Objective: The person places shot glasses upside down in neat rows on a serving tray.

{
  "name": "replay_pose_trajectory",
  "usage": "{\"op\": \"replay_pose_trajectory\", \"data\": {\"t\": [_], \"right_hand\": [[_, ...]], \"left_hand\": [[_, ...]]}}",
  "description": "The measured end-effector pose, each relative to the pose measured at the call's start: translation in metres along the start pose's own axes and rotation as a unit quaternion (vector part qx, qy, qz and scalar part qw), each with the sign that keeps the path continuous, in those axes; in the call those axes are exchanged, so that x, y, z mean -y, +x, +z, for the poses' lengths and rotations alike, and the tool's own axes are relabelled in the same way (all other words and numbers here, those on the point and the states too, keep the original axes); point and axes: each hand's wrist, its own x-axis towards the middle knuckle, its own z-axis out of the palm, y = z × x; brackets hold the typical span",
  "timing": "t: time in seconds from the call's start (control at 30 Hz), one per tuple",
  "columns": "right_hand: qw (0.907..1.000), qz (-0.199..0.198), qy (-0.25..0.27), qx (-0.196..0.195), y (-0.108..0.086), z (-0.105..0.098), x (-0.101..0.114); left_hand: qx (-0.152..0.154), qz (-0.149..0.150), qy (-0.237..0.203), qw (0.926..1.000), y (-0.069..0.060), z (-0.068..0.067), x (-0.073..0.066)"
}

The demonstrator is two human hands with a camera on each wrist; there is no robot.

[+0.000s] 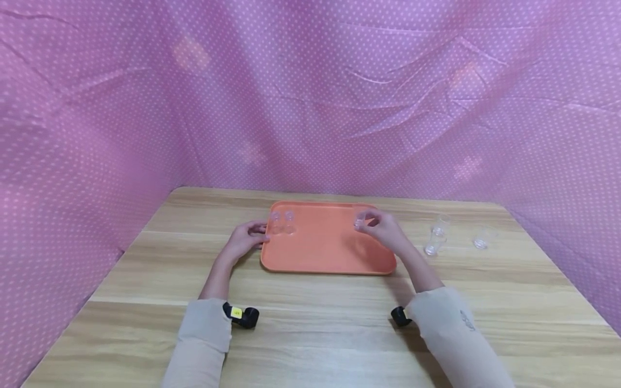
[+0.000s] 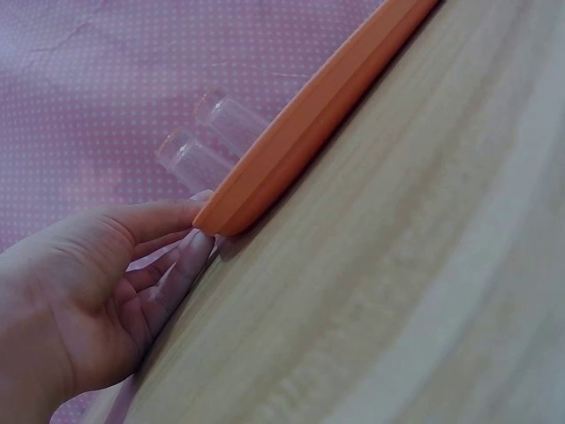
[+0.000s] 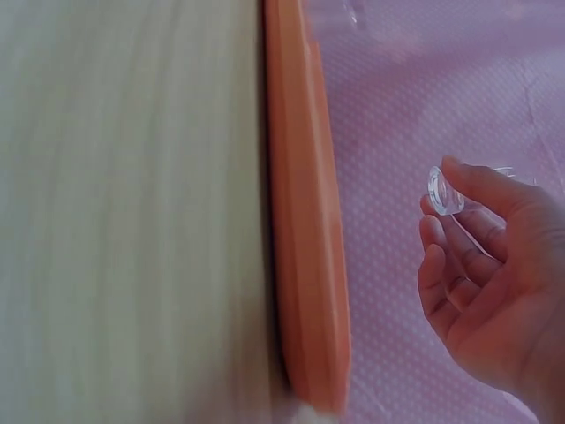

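Note:
An orange tray (image 1: 330, 253) lies on the wooden table. At its left edge my left hand (image 1: 246, 238) grips the rim; in the left wrist view the thumb is at the rim's upper side and the fingers at its outer underside. Two small clear glasses (image 2: 196, 162) stand close together at the tray's left end. Over the right part of the tray, my right hand (image 1: 385, 230) pinches another clear glass (image 3: 446, 190) between thumb and fingers. Its thick base shows in the right wrist view, held apart from the tray; the hand covers part of the glass.
Right of the tray, a few clear glasses (image 1: 435, 243) stand close together on the table (image 1: 320, 328), with a separate clear glass (image 1: 481, 243) farther right. A pink dotted cloth (image 1: 310, 108) hangs behind and along both sides.

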Motion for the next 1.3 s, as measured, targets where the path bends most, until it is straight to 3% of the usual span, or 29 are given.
{"op": "replay_pose_trajectory", "data": {"t": [0.33, 0.9, 1.3], "right_hand": [[0.9994, -0.019, -0.026, -0.013, 0.019, 0.032, 0.008], [0.9981, 0.056, 0.009, -0.025, 0.035, 0.064, 0.019], [0.9971, 0.056, 0.035, -0.038, 0.04, 0.074, 0.021]], "left_hand": [[0.001, 0.0, 0.0, 1.0, 0.002, 0.0, 0.003], [0.0, -0.006, 0.001, 1.0, 0.005, 0.001, 0.006], [-0.003, -0.008, 0.009, 0.9999, 0.004, -0.001, 0.003]]}}
